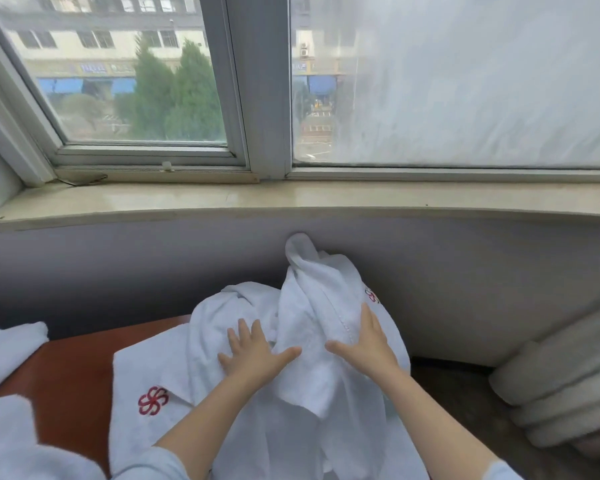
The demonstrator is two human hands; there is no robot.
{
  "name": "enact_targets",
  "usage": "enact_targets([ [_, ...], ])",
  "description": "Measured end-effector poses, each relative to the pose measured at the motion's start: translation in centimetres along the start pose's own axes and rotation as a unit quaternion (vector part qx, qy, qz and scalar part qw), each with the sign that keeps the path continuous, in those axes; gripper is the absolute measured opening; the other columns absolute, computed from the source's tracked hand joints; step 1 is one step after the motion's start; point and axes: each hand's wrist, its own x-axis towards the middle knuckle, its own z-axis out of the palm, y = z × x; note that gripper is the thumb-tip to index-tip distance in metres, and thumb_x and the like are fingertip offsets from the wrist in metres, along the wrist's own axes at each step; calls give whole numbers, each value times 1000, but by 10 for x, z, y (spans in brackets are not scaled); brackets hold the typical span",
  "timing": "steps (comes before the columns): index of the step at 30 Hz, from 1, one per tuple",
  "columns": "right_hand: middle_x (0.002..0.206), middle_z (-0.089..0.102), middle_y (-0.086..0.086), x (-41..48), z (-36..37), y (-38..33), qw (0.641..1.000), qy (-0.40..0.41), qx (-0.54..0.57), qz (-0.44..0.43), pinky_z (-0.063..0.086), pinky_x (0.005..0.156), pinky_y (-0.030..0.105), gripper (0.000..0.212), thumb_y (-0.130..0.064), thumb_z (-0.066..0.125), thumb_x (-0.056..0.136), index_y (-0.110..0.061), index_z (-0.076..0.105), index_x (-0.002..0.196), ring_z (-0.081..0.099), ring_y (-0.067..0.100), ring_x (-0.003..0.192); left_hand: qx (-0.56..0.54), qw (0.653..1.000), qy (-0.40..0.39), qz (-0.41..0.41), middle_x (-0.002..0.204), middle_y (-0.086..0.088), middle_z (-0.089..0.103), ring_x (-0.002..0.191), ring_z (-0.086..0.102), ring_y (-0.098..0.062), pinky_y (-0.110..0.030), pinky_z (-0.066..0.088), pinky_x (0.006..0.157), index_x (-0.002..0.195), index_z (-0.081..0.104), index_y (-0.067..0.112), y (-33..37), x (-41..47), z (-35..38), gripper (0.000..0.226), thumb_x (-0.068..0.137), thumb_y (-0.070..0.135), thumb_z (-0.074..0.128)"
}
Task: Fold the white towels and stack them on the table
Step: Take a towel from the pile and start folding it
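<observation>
A crumpled white towel [312, 299] lies heaped on the reddish-brown table [73, 368], its top end leaning against the wall under the window. My left hand [253, 351] rests flat on the heap's left side, fingers spread. My right hand [364, 344] lies on the right fold, fingers spread over a stitched hem. Under the heap a flat towel with a red flower logo [146, 393] covers the table's middle. More white towel cloth [7, 351] lies at the far left.
A stone window sill [291, 199] runs above the grey wall behind the table. A rolled grey curtain [565, 375] bulges at the right. The dark floor [465, 393] shows right of the table.
</observation>
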Motion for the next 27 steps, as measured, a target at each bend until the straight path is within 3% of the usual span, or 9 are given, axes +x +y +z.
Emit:
enact_targets([
  [3, 157, 24, 1, 12, 17, 5, 999, 5, -43, 28, 32, 109, 39, 128, -62, 73, 64, -23, -6, 156, 28, 26, 142, 1, 999, 45, 8, 163, -3, 1, 150, -10, -30, -53, 15, 116, 153, 20, 23, -3, 9, 10, 100, 76, 77, 54],
  [7, 143, 39, 5, 20, 29, 10, 994, 48, -95, 28, 37, 103, 38, 123, -61, 71, 63, -23, -1, 156, 38, 28, 131, 11, 992, 123, 34, 148, 1, 29, 143, 13, -27, -43, 24, 115, 131, 50, 27, -7, 12, 16, 66, 80, 68, 60],
  [11, 127, 49, 9, 24, 29, 10, 997, 60, -54, 1, 47, 91, 35, 106, -43, 71, 73, -19, 9, 156, 50, 28, 119, 15, 990, 136, 35, 139, 2, 37, 139, 20, -25, -40, 22, 114, 118, 56, 25, -4, 14, 20, 50, 84, 61, 61],
  [14, 119, 58, 8, 26, 27, 8, 998, 54, -41, -8, 45, 74, 29, 85, -29, 66, 78, -16, 26, 152, 60, 26, 104, 18, 991, 126, 30, 139, 0, 38, 138, 22, -25, -40, 21, 115, 112, 59, 24, -1, 17, 17, 41, 86, 56, 62],
  [18, 94, 65, 0, 21, 24, 0, 997, 61, -15, -37, 41, 60, 29, 46, -22, 61, 75, -21, 52, 120, 62, 21, 84, -12, 993, 104, 47, 134, -1, 40, 135, 23, -25, -39, 22, 114, 107, 58, 19, -4, 14, 14, 33, 90, 48, 61],
  [21, 69, 61, -9, 13, 19, -10, 995, 73, 49, -37, 42, 54, 28, 12, -22, 58, 71, -24, 52, 81, 58, 15, 64, -107, 989, 80, 62, 107, -2, 53, 115, 40, -25, -37, 38, 99, 92, 57, 13, -6, 11, 1, 29, 93, 43, 58],
  [23, 57, 51, -11, 5, 16, -21, 992, 53, 114, -32, 36, 50, 25, 15, -22, 59, 70, -19, 44, 69, 48, 12, 53, -240, 969, 37, 53, 89, -2, 55, 92, 49, -21, -34, 42, 79, 86, 56, 7, -5, 6, -15, 35, 96, 40, 53],
  [25, 52, 44, -14, -4, 14, -35, 980, 23, 193, -44, 35, 47, 24, 16, -22, 61, 65, -20, 45, 66, 44, 8, 49, -392, 919, -24, 41, 96, 0, 63, 87, 58, -16, -29, 45, 75, 102, 62, 5, -2, -3, -30, 37, 100, 40, 48],
  [27, 54, 48, -17, -20, 13, -50, 966, 0, 252, -57, 39, 47, 19, 11, -22, 62, 63, -20, 54, 69, 47, 2, 49, -511, 855, -77, 50, 107, 1, 72, 98, 67, -14, -28, 51, 80, 113, 65, 13, -1, -18, -40, 32, 103, 36, 46],
])
